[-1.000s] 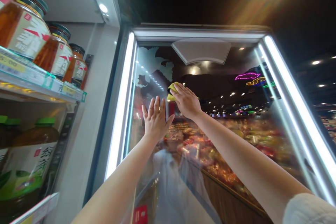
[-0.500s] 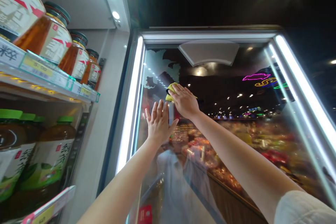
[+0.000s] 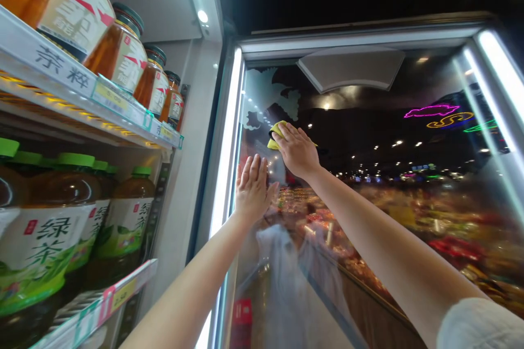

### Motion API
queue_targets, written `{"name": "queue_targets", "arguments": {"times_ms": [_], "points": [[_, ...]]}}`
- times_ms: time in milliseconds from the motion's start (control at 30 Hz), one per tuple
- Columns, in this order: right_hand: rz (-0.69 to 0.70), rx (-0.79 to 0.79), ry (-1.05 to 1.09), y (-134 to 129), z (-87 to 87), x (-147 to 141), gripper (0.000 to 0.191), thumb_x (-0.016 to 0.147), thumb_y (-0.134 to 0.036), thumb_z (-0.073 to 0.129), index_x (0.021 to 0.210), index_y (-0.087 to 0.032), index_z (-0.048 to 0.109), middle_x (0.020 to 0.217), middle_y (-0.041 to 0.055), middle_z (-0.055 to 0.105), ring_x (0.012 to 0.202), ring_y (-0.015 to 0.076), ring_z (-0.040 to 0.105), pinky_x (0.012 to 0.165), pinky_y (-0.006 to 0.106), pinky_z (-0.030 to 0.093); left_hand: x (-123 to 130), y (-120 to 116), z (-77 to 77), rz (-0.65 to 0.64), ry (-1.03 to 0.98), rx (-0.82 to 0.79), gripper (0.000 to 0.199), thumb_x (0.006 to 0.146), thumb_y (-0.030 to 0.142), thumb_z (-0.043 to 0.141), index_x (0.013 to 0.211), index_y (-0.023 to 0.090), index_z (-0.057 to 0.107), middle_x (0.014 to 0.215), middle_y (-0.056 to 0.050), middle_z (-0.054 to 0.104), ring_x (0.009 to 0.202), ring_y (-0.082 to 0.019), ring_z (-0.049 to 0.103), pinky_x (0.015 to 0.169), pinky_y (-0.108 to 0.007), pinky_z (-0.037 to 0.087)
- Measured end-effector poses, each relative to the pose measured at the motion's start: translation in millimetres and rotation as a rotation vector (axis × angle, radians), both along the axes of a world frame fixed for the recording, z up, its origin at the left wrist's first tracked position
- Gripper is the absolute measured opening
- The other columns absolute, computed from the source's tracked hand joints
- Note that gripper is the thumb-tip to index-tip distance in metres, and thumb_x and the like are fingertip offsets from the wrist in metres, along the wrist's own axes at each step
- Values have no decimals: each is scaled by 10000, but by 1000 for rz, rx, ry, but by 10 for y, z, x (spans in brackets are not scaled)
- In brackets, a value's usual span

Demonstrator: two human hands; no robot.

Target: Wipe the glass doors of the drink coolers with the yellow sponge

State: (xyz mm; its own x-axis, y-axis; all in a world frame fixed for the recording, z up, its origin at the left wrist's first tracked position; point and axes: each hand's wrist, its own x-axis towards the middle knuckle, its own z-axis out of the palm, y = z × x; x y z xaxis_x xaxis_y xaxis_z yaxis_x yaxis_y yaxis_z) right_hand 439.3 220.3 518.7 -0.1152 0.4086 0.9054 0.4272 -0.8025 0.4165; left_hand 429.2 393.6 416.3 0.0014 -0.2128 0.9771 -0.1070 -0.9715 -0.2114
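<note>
Head view: I find the yellow cloth (image 3: 278, 136) under my right hand (image 3: 301, 152), whose extended fingers hold it to the glass door (image 3: 352, 131); my left hand (image 3: 252, 191), spread, seemingly empty, lies lower left, farther from it. I cannot tell the yellow cloth's long axis.

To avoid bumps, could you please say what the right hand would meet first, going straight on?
Beyond its cloth, the right hand would likely meet the pale patch, though depth is unclear.
</note>
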Motion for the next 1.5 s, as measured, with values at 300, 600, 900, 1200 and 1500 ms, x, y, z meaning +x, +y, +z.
{"name": "queue_targets", "arguments": {"times_ms": [300,600,900,1200,1500], "points": [[-15,106,-6,26,136,58,495,1027,-171,380,1505,-183,508,1634,117,388,1535,296,326,1241,562,275,-153,171,213,101,40,-63,679,1015,468,375,1549,48,384,1641,-206,345,1563,-330,239,1281,-523,198],[30,-240,-30,52,-157,-26,458,1034,-197,420,1470,-246,551,1604,69,444,1510,254,382,1249,538,272,-198,193,84,128,68,-113,702,1010,510,373,1566,82,363,1643,-192,346,1576,-326,200,1280,-612,68],[80,-26,5,675,166,-59,482,1023,-141,377,1474,-161,545,1625,112,399,1535,273,328,1263,527,255,-206,274,39,202,66,-94,714,1009,535,381,1560,81,370,1630,-202,365,1570,-324,220,1274,-624,88],[38,-116,-19,385,64,-8,477,1022,-135,391,1463,-206,558,1605,85,440,1507,271,385,1245,555,285,-246,290,-69,204,92,-102,730,1006,543,379,1571,83,343,1634,-199,365,1575,-320,205,1278,-624,54],[83,-233,-31,743,25,-65,445,1032,-174,410,1432,-241,595,1610,59,431,1521,251,360,1257,541,274,-303,345,-196,200,81,-122,771,986,564,425,1572,71,331,1622,-219,381,1572,-337,211,1279,-621,73]]}}
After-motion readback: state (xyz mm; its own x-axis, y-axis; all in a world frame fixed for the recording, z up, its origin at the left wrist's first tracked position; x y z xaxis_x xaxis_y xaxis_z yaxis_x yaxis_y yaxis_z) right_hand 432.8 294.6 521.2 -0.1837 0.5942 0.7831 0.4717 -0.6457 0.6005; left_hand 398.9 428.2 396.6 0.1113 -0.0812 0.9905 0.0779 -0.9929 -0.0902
